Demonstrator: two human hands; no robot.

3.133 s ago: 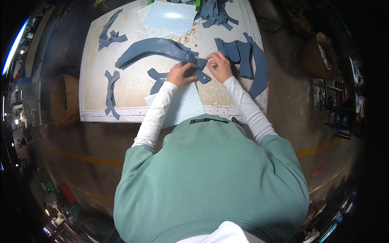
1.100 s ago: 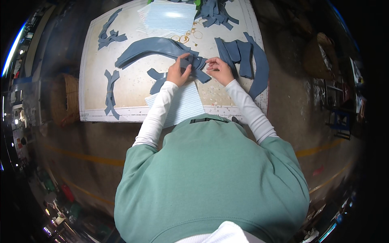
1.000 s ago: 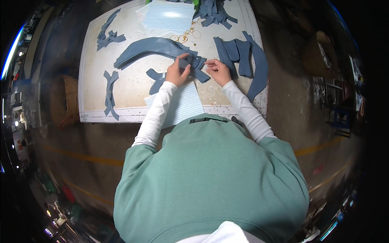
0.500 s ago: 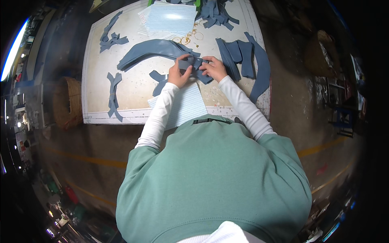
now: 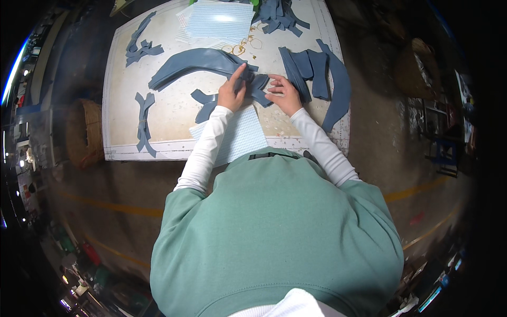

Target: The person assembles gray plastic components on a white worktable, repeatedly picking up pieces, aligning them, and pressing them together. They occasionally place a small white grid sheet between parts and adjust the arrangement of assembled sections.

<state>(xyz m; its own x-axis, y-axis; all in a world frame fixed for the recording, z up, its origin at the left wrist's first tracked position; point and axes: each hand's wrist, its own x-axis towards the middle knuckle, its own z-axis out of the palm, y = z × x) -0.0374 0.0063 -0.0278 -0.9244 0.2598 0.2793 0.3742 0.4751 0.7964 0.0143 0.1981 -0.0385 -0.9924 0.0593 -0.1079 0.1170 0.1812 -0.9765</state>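
My left hand (image 5: 231, 96) is over blue-grey cut strips, its index finger stretched out toward the edge of a curved stack. Its lower fingers are partly hidden, and I see nothing gripped in it. Fanned strip ends (image 5: 260, 90) lie between my hands. My right hand (image 5: 285, 96) is just right of them, fingers apart and holding nothing. Left of my left hand, more strip ends (image 5: 205, 105) stick out; whether they join those between my hands is hidden. Behind my hands lies the curved stack of blue-grey pieces (image 5: 190, 63).
Yellowish rubber bands (image 5: 238, 49) lie behind the hands, near patterned sheets (image 5: 219, 21). Another patterned sheet (image 5: 245, 132) is at the near edge. Tied strips (image 5: 143, 124) are at left, long pieces (image 5: 338, 87) at right, and a heap of strips (image 5: 280, 16) at the back.
The strips my hands were working on now lie lower, spread between them. My right hand has drawn away to the right; my left index finger has straightened.
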